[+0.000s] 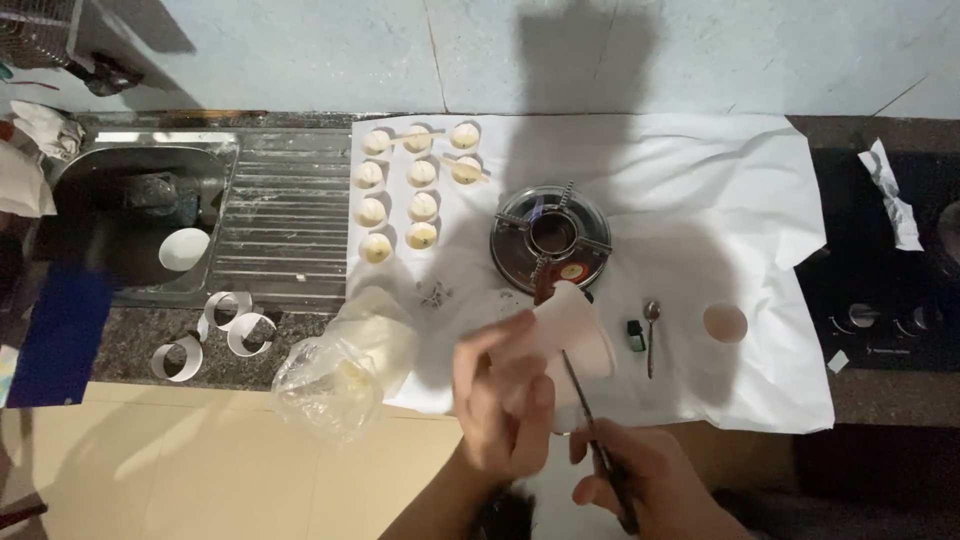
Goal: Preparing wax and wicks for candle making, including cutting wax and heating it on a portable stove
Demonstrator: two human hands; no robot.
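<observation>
The left hand (505,405) is curled around a white paper cup (570,335), gripping it on its side above the near edge of the bench (130,345), with the fingers wrapped about the cup's lower part. The right hand (640,475) is closed on the handles of a pair of dark scissors (590,430), whose blades slant up toward the cup and meet its wall; how far the blades are parted is hard to make out.

Under both hands lies a wide sheet of white paper (700,190) spread over the bench. On it, just beyond the cup, stands a small round metal burner with prongs (552,238), a faint blue flame showing at its far side. Left of the burner, pale round moulded pieces (405,185) are set out in rows, a few with thin sticks in them. Right of the cup lie a small dark bottle (636,333) and a metal spoon (651,335), and further right a round pale cup seen from above (725,322).

A crumpled clear plastic bag (330,385) sits at the paper's near left corner. Left of that, several white paper rings (215,335) rest on the speckled stone, in front of a steel sink (150,215) holding a white bowl (184,249). A dark stove (880,270) sits at the far right.
</observation>
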